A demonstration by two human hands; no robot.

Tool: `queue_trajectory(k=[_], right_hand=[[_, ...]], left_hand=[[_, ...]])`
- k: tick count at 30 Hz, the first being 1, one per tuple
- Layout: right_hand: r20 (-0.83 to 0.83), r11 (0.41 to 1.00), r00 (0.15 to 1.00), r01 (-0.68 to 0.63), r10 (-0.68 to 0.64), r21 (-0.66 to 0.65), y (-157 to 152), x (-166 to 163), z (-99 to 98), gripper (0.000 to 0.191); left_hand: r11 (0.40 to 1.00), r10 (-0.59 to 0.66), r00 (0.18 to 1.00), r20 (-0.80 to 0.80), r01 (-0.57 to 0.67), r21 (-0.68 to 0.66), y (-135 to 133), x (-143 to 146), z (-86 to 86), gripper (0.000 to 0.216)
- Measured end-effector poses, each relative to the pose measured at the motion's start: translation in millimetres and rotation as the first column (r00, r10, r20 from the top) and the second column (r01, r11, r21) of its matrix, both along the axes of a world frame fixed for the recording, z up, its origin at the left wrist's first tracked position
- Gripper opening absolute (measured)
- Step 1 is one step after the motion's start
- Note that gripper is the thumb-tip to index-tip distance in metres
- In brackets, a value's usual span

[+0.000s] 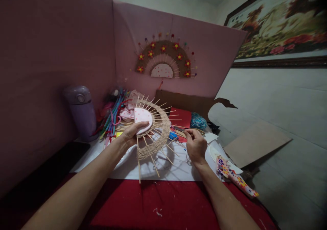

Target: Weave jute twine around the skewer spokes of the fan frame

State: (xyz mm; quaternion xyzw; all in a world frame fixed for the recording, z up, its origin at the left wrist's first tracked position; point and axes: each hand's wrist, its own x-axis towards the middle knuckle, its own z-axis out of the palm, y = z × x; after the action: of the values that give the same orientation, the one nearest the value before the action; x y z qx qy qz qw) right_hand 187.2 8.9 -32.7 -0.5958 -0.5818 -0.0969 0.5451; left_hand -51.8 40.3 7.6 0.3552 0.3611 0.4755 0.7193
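Up above the counter (163,170), the half-woven fan (153,129) is held tilted, its wooden skewer spokes spreading outward from a pink half-disc at the hub and a band of jute cord woven through them. The left hand (133,134) has its grip clamped on the hub, thumb across the pink face and fingers behind, which seems to keep the spokes free and the woven edge turned toward the other hand. The right hand (195,144) sits just right of the fan's rim, fingers pinched together on what looks like the loose cord end (187,132), drawn taut between spokes; the strand itself is too thin to make out clearly. Near it lie a ball of blue yarn (198,121) and a patterned strip (236,177) at the right edge. Far left stand a purple flask (81,112) and a bundle of coloured pipe cleaners (113,116). On the pink board behind hangs a finished fan (163,59) with red flowers.
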Motion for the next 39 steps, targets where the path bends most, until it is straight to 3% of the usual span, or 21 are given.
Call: queue_trajectory(k=[14, 18, 21, 24, 30, 35, 39], right_hand=[[-0.006, 1.000, 1.000, -0.022, 0.022, 0.001, -1, 1, 2.5, 0.020], [-0.199, 0.987, 0.969, -0.156, 0.146, -0.035, 5, 5, 3.1, 0.021], [-0.388, 0.956, 0.884, -0.293, 0.260, -0.025, 11, 9, 3.3, 0.023], [-0.473, 0.938, 0.826, -0.347, 0.306, 0.000, 14, 11, 3.6, 0.024], [-0.441, 0.919, 0.826, -0.395, 0.352, -0.007, 4, -3, 4.7, 0.022], [-0.393, 0.866, 0.803, -0.499, 0.449, -0.031, -1, -15, -0.7, 0.022], [-0.378, 0.867, 0.815, -0.494, 0.439, -0.058, 2, -15, -6.5, 0.023]], left_hand=[[0.993, -0.110, 0.993, -0.050, 0.107, -0.049, 1, -3, -4.0, 0.012], [0.990, -0.130, 0.991, -0.044, 0.126, -0.069, 2, -5, -1.5, 0.010], [0.990, -0.116, 0.993, -0.036, 0.112, -0.089, 4, -7, -0.9, 0.011], [0.990, -0.088, 0.996, -0.013, 0.086, -0.112, 4, -8, -0.5, 0.012], [0.987, -0.113, 0.993, 0.035, 0.117, -0.114, 1, -7, 2.5, 0.011], [0.988, -0.099, 0.994, 0.036, 0.103, -0.116, -3, -4, 3.4, 0.012], [0.989, -0.101, 0.994, 0.052, 0.105, -0.102, -5, -1, 2.7, 0.012]])
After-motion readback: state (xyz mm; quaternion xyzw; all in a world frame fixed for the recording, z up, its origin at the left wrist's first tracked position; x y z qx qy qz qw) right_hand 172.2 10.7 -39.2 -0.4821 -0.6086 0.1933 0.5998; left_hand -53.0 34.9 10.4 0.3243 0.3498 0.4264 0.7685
